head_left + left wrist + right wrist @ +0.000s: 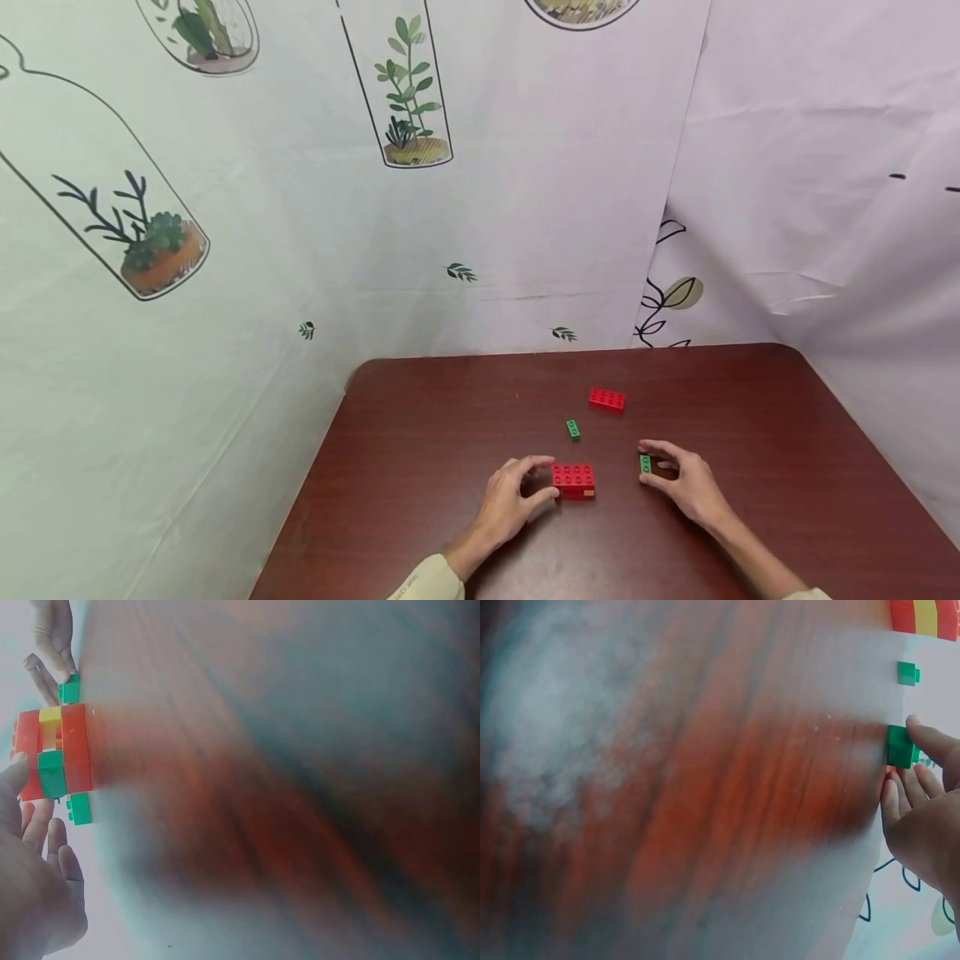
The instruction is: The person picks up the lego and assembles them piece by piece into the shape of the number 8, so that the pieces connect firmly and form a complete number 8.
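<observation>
A brick stack [573, 478] sits on the table; two red layers have yellow and green bricks between them, as the left wrist view shows. My left hand [504, 505] holds the stack at its left end, thumb on the near side and fingers at the far side. To the right, my right hand [692, 486] pinches a small two-stud green brick [645, 463] between thumb and fingers, close to the tabletop. That green brick [900, 745] stands upright with studs up, thumb tip right at its edge in the right wrist view.
Another two-stud green brick [573, 430] lies beyond the stack. Farther back is a loose red brick [607, 399] with several studs. The dark reddish-brown table [420, 417] meets a pale curtain [510, 250] printed with plants at its back and sides.
</observation>
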The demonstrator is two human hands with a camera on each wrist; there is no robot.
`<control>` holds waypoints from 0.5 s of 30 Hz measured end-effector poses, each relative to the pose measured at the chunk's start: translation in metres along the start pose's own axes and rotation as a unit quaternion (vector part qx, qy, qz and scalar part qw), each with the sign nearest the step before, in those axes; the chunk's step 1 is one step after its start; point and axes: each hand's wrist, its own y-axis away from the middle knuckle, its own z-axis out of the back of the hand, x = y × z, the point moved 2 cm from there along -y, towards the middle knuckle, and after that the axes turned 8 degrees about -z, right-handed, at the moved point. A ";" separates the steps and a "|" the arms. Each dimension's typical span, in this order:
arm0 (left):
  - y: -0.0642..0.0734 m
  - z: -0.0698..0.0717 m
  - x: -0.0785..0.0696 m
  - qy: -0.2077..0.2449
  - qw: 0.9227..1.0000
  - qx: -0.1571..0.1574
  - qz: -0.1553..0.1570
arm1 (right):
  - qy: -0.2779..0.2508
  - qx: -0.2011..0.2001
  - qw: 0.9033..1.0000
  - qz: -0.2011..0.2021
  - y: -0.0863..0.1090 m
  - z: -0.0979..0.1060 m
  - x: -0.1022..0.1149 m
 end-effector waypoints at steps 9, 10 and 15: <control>-0.001 0.000 -0.001 0.012 1.000 0.001 -0.006 | 0.007 0.015 1.000 -0.024 0.002 0.002 0.002; -0.001 0.000 -0.001 0.012 1.000 0.003 -0.004 | 0.011 0.017 0.999 -0.027 0.002 0.003 0.002; -0.001 -0.001 -0.001 0.012 1.000 0.001 -0.003 | 0.019 0.021 0.999 -0.035 0.003 0.004 0.002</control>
